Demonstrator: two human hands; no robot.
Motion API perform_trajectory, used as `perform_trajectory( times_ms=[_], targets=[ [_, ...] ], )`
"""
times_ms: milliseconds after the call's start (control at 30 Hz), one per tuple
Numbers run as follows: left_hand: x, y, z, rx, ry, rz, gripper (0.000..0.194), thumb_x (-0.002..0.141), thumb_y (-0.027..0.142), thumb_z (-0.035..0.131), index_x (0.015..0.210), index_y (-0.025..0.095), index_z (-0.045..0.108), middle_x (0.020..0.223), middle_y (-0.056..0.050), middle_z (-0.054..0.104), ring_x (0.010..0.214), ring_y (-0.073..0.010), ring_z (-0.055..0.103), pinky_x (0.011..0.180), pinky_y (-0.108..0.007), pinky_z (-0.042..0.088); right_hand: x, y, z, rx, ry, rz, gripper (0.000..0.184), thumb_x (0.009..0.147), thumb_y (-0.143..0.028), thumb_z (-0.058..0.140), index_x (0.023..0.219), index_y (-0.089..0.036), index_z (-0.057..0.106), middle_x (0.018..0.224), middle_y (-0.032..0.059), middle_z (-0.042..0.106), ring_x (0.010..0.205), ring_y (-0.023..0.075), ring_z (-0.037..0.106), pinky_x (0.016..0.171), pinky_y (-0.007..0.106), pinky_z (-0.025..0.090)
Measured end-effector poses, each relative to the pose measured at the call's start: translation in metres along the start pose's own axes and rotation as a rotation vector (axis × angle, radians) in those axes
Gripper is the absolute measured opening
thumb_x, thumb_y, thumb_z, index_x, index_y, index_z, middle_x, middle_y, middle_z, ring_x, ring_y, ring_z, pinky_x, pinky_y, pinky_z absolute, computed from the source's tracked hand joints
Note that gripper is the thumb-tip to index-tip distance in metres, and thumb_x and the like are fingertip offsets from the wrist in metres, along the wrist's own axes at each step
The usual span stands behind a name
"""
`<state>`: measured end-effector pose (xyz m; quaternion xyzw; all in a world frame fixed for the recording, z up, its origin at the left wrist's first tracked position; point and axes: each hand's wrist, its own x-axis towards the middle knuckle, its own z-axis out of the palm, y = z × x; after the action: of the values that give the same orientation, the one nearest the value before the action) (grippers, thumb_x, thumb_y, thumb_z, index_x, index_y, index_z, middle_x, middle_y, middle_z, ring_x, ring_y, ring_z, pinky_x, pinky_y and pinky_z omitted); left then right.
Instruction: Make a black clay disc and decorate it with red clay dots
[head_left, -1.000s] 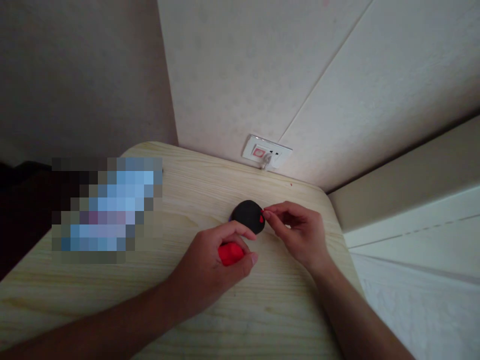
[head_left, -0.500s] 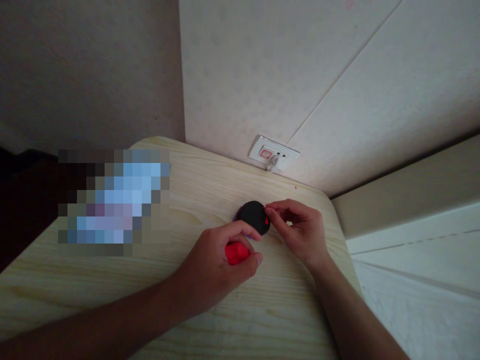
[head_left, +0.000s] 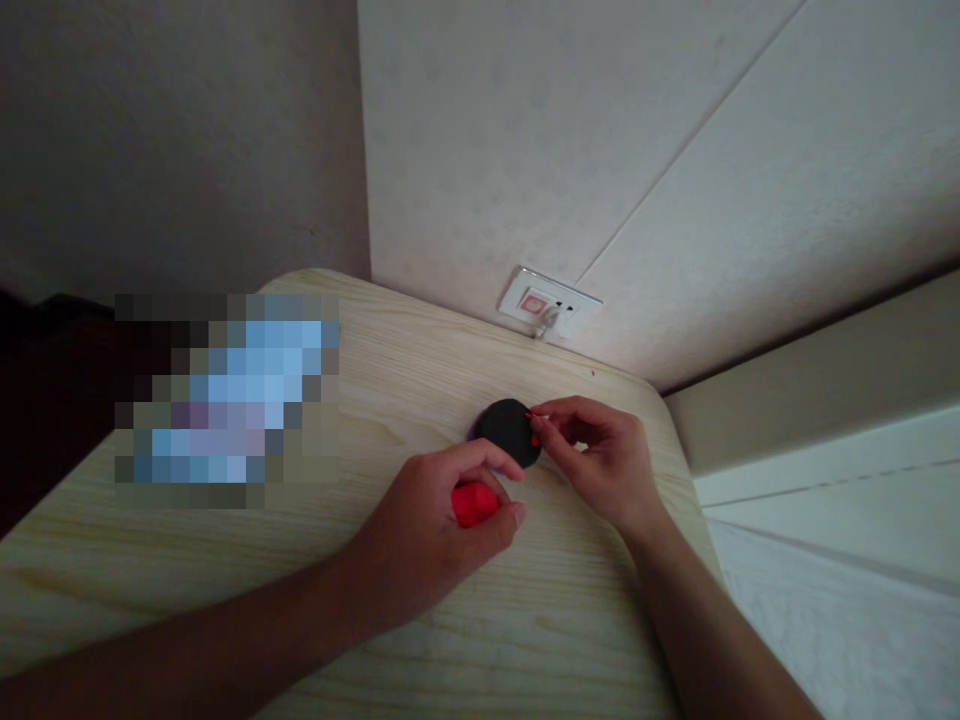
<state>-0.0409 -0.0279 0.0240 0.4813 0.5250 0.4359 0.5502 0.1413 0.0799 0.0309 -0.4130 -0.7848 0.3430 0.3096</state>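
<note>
A flat black round lump lies on the pale wooden table. My left hand rests on the table in front of it, fingers curled around a red lump. My right hand is at the black lump's right edge, thumb and forefinger pinched on a tiny red bit held against that edge. A sliver of purple shows under the black lump's left side.
A white wall socket with a plug in it sits on the wall just behind the table. A blurred-out patch covers the table's left part. The table's rounded right corner ends near a pale floor.
Both hands stay where they were. The right hand's pinched red bit has shifted slightly along the black lump's right edge. The view drifted a little.
</note>
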Motion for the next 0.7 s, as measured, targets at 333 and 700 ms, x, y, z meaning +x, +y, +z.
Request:
perform_trajectory(
  times_ms=[333, 700],
  targets=[
    [0.0, 0.0, 0.0, -0.028, -0.002, -0.006, 0.016, 0.083, 0.026, 0.069, 0.099, 0.022, 0.069, 0.074, 0.005, 0.07, 0.064, -0.012, 0.06, 0.062, -0.023, 0.046, -0.003, -0.006, -0.006, -0.079, 0.02, -0.065, 0.018, 0.09, -0.019, 0.062, 0.095, -0.017, 0.079, 0.076, 0.0035, 0.075, 0.057, 0.0123, 0.061, 0.05, 0.024, 0.045],
    [0.0, -0.001, 0.0, -0.03, 0.004, 0.002, 0.016, 0.083, 0.024, 0.07, 0.099, 0.023, 0.069, 0.076, 0.005, 0.071, 0.066, -0.0126, 0.062, 0.064, -0.023, 0.048, -0.006, -0.011, -0.007, -0.253, 0.015, -0.321, 0.023, 0.092, -0.014, 0.057, 0.096, -0.011, 0.079, 0.068, 0.004, 0.067, 0.057, 0.0139, 0.059, 0.054, 0.028, 0.044]
  ],
)
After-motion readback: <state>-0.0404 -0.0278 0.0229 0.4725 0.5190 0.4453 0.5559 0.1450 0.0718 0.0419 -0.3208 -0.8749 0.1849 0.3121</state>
